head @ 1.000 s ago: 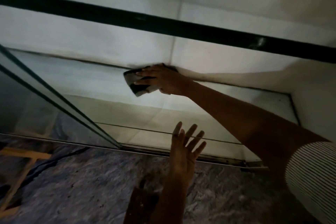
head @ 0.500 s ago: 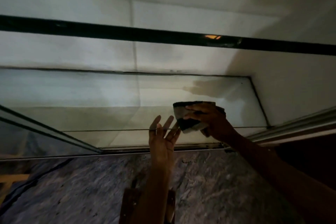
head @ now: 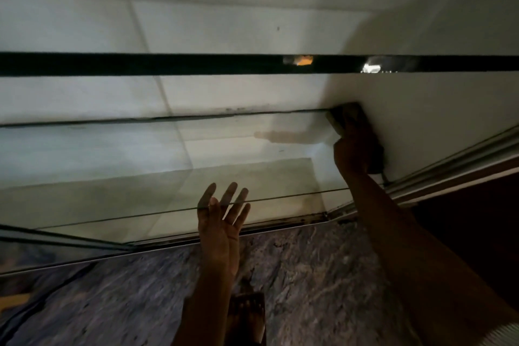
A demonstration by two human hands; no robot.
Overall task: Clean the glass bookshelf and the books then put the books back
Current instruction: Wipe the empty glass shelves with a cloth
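A cloth [head: 337,119] is gripped by the right hand [head: 355,146] and pressed into the far right corner of the glass shelf [head: 140,177], where the pane meets the white side wall [head: 421,121]. The fingers are curled over the cloth. The left hand [head: 222,227] is held open, fingers spread wide, at the shelf's front edge; whether the glass is touched cannot be told. 1 sandalled foot [head: 247,317] is seen on the marbled floor [head: 309,289].
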